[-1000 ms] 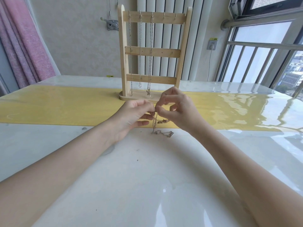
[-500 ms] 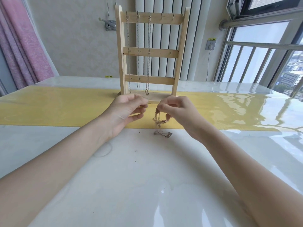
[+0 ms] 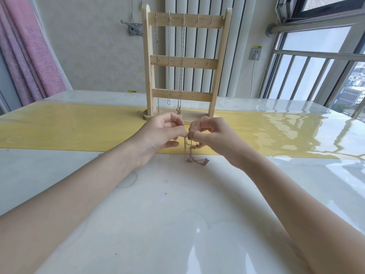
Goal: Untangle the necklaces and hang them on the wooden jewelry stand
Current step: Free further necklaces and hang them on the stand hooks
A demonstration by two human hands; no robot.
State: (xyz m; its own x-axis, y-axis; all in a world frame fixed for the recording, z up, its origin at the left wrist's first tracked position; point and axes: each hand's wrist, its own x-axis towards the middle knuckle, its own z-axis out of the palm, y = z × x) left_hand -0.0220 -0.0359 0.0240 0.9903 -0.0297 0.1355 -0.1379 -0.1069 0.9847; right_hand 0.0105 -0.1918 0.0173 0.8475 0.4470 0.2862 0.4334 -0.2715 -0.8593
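Left hand (image 3: 164, 133) and right hand (image 3: 209, 133) raised side by side over the table (image 3: 177, 224), fingertips almost meeting just in front of the stand (image 3: 185, 62). Both pinching the same tangled chain (image 3: 190, 149) at its top, thumb against forefinger on each side, other fingers loosely curled. Chain hanging down from the pinch in a few strands, with a knotted stretch trailing toward the right palm. Lower end in a small heap (image 3: 198, 160) resting on the white tabletop, just at the near edge of the yellow runner (image 3: 69, 131).

Stand upright on the runner, directly behind the hands: two posts, three crossbars, hooks along the top bar. Three necklaces (image 3: 169, 56) already hung from the left three hooks, dangling straight down past the middle and lower bars; the rightmost of them (image 3: 180, 76) longest, ending in a small knot or pendant near the base, just above the left fingers. Two hooks (image 3: 205, 16) at the right end of the top bar bare.

Behind: white radiator (image 3: 199, 46), pink curtain (image 3: 29, 46) at far left, barred window (image 3: 325, 66) at right, wall socket (image 3: 254, 55) beside it.
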